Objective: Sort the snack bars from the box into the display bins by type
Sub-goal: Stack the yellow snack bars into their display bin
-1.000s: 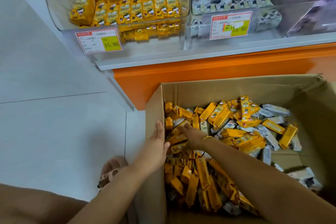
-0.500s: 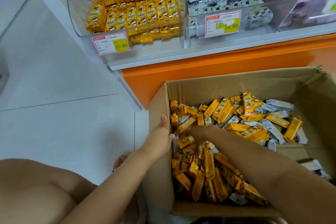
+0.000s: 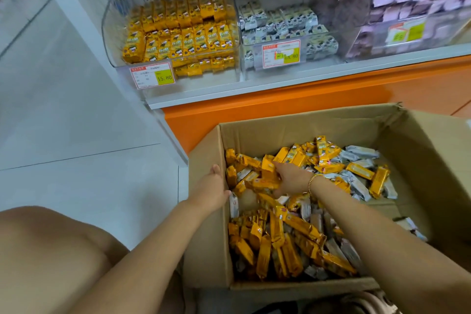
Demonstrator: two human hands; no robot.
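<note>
Now the left hand (image 3: 212, 187) lies flat against the box (image 3: 204, 158) wall, and the right hand (image 3: 289, 178) is down among the yellow bars (image 3: 298, 227) inside it, grip unclear. Light, crinkly, probably slippery wrappers; best pinched across the middle.

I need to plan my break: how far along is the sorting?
Done: the yellow bin is well stocked and the white bin partly filled. In hand: the right hand reaches among yellow bars in the box; I cannot tell if it has a grip; the left hand rests on the box wall. Left: a large mixed pile, with white bars too.
</note>
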